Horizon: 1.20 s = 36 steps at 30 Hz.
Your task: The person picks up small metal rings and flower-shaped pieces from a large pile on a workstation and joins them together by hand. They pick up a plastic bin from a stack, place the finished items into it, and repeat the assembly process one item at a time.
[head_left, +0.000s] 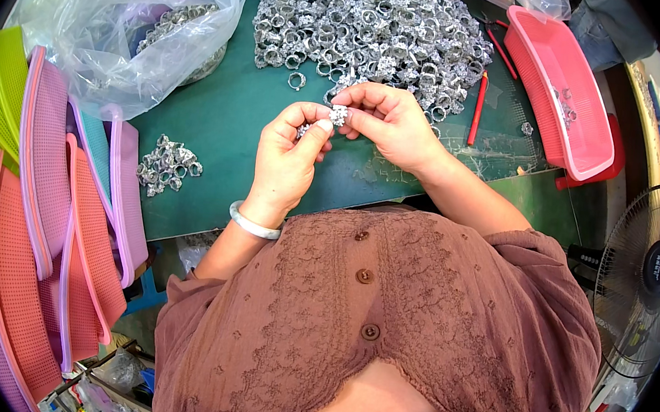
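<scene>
Both hands meet over the green mat (219,124), pinching one small silver ring (339,115) with a sparkly flower top between their fingertips. My left hand (287,158) holds it from below, with another silver piece tucked under its fingers. My right hand (389,124) grips the ring's top from the right. Just beyond the hands lies a large heap of similar silver rings (367,27). A small pile of rings (167,165) lies on the mat to the left of my left hand. One loose ring (297,80) lies between the heap and my hands.
A pink plastic basket (559,93) with a few rings stands at the right, red-handled tools (479,105) beside it. A clear plastic bag (153,26) of rings sits at the upper left. Stacked mesh trays (52,203) in pink, orange and green lean at the left. A fan (646,268) stands at the right.
</scene>
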Each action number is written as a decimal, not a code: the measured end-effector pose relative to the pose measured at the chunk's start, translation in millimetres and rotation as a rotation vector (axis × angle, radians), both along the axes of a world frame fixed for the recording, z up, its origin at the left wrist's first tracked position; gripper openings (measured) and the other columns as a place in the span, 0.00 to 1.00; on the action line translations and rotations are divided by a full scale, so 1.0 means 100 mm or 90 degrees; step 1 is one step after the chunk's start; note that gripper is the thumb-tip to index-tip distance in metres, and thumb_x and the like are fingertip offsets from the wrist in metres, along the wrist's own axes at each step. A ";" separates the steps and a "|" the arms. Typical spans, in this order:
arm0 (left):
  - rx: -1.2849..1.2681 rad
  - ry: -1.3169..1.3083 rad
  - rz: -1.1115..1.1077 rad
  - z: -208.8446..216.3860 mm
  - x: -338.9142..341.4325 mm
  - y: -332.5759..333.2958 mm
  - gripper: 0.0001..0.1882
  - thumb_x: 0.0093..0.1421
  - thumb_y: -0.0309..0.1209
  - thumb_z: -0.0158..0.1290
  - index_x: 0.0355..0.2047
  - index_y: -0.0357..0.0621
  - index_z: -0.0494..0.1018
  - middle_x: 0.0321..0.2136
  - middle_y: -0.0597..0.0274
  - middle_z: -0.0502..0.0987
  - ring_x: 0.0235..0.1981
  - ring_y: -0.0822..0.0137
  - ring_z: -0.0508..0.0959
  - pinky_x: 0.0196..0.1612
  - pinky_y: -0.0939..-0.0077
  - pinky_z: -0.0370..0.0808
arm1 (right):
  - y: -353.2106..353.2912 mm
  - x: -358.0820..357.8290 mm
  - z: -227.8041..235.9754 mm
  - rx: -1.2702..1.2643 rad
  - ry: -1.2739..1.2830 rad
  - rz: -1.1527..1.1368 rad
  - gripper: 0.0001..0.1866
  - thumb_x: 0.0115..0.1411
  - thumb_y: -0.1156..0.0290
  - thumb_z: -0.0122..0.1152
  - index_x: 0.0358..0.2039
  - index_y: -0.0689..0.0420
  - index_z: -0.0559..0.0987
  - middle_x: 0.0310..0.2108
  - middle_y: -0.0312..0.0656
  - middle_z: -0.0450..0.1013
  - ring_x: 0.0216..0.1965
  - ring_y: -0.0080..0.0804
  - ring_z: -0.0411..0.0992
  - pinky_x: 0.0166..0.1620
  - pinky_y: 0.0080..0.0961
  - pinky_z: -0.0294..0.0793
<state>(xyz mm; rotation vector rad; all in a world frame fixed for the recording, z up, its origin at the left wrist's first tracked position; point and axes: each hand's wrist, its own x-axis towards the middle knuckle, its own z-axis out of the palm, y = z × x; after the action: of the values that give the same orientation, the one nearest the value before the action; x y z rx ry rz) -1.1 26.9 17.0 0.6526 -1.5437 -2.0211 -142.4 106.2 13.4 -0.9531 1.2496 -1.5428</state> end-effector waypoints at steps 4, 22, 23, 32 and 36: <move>0.015 -0.021 0.007 0.02 0.01 0.01 0.04 0.57 0.26 0.47 0.33 0.42 0.69 0.23 0.69 0.71 0.21 0.80 0.68 0.24 0.90 0.64 | 0.00 -0.01 -0.02 -0.013 -0.011 0.003 0.08 0.55 0.77 0.50 0.36 0.63 0.73 0.27 0.35 0.71 0.27 0.18 0.68 0.33 0.16 0.70; 0.053 0.044 0.008 -0.02 0.00 0.00 0.07 0.57 0.25 0.47 0.37 0.41 0.67 0.28 0.67 0.73 0.21 0.81 0.68 0.23 0.91 0.64 | 0.01 0.03 0.00 -0.124 -0.039 0.000 0.17 0.52 0.78 0.57 0.43 0.63 0.68 0.34 0.40 0.70 0.34 0.21 0.69 0.39 0.18 0.70; 0.074 0.060 0.008 -0.02 0.00 -0.01 0.08 0.56 0.25 0.47 0.37 0.40 0.67 0.28 0.66 0.73 0.21 0.81 0.68 0.23 0.91 0.64 | 0.01 0.03 0.00 -0.145 -0.025 -0.011 0.18 0.51 0.79 0.57 0.44 0.62 0.68 0.35 0.40 0.70 0.35 0.21 0.69 0.39 0.18 0.70; 0.093 0.050 -0.001 -0.01 -0.02 0.01 0.13 0.55 0.26 0.51 0.41 0.39 0.64 0.29 0.67 0.72 0.21 0.80 0.67 0.23 0.89 0.64 | 0.01 0.02 -0.04 -0.196 0.212 -0.044 0.24 0.47 0.82 0.57 0.47 0.59 0.67 0.36 0.38 0.70 0.35 0.21 0.68 0.38 0.19 0.68; 0.082 0.050 0.008 -0.03 -0.01 0.02 0.16 0.54 0.25 0.52 0.42 0.40 0.63 0.32 0.65 0.72 0.23 0.81 0.68 0.24 0.90 0.64 | 0.02 0.02 -0.05 -0.200 0.224 -0.039 0.24 0.46 0.83 0.57 0.47 0.59 0.67 0.37 0.38 0.70 0.37 0.22 0.68 0.38 0.18 0.69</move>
<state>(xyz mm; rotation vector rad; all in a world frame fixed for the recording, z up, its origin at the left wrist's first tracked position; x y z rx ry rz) -2.6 29.2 14.2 0.6222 -1.3703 -2.1239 -140.7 107.8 8.1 -1.4506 1.3062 -1.7015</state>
